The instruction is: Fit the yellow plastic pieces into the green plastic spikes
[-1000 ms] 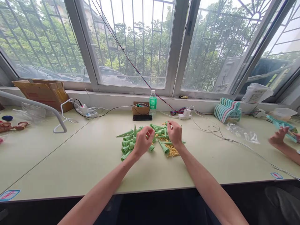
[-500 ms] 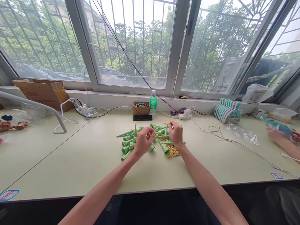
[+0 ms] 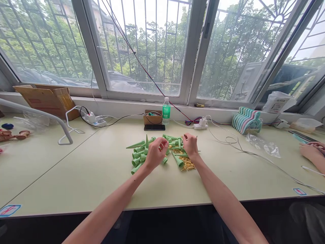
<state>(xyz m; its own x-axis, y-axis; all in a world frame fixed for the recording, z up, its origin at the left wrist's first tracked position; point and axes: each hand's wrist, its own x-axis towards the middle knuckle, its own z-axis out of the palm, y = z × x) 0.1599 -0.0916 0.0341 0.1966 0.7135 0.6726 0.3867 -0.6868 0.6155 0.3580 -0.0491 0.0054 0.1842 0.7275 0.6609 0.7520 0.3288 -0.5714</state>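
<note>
My left hand (image 3: pixel 156 153) is over the left part of a pile of green plastic cone spikes (image 3: pixel 137 155), its fingers curled together; a bit of green shows between them, but I cannot tell whether it is held. My right hand (image 3: pixel 190 145) hovers at the pile's right side with thumb and fingertips pinched; what they hold, if anything, is hidden. Below it lie many small yellow plastic pieces (image 3: pixel 188 164), beside a green cone (image 3: pixel 178 160) lying on its side. The hands are apart from each other.
Behind the pile are a black phone (image 3: pixel 154 127), a small cardboard box (image 3: pixel 152 118) and a bottle with a green label (image 3: pixel 166 112). White cables (image 3: pixel 238 145) and hangers (image 3: pixel 246 120) lie to the right, near another person's hand (image 3: pixel 312 152). A metal tube (image 3: pixel 50 117) crosses at left.
My left hand has barely moved. The yellow bit seen by my right fingertips no longer shows. At far right, the other person's hands have shifted and the blue item has lowered.
</note>
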